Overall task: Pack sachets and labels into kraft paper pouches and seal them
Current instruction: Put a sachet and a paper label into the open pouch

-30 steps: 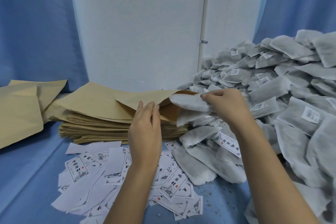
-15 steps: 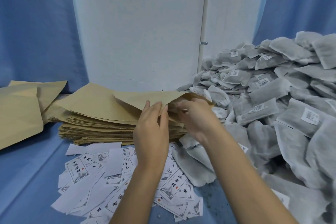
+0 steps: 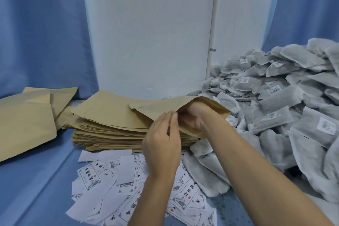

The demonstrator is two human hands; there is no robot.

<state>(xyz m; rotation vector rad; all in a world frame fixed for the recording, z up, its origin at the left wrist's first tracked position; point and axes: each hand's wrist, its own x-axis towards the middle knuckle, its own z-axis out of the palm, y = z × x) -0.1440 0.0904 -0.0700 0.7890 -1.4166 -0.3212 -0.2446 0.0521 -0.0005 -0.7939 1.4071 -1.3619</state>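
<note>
The top kraft pouch (image 3: 161, 105) lies on a stack of flat pouches (image 3: 110, 134) with its mouth lifted open toward the right. My left hand (image 3: 161, 145) pinches the near lip of that mouth between fingertips and thumb. My right hand (image 3: 192, 118) is pushed into the opening up to the wrist, blurred, and its fingers are hidden by the paper. The sachet it carried is out of sight inside the pouch. A big heap of grey sachets (image 3: 275, 115) fills the right side. Loose printed labels (image 3: 102, 185) are scattered in front of the stack, under my left forearm.
Other kraft pouches (image 3: 25, 124) lie at the left, leaning on the blue curtain. A white wall panel (image 3: 150, 33) stands right behind the stack. Blue cloth (image 3: 33, 189) covers the table. A few sachets (image 3: 207, 172) lie beside the labels.
My right hand carried a sachet from the heap leftward into the pouch mouth and now sits deep inside it. My left hand shifted slightly right, keeping hold of the pouch lip.
</note>
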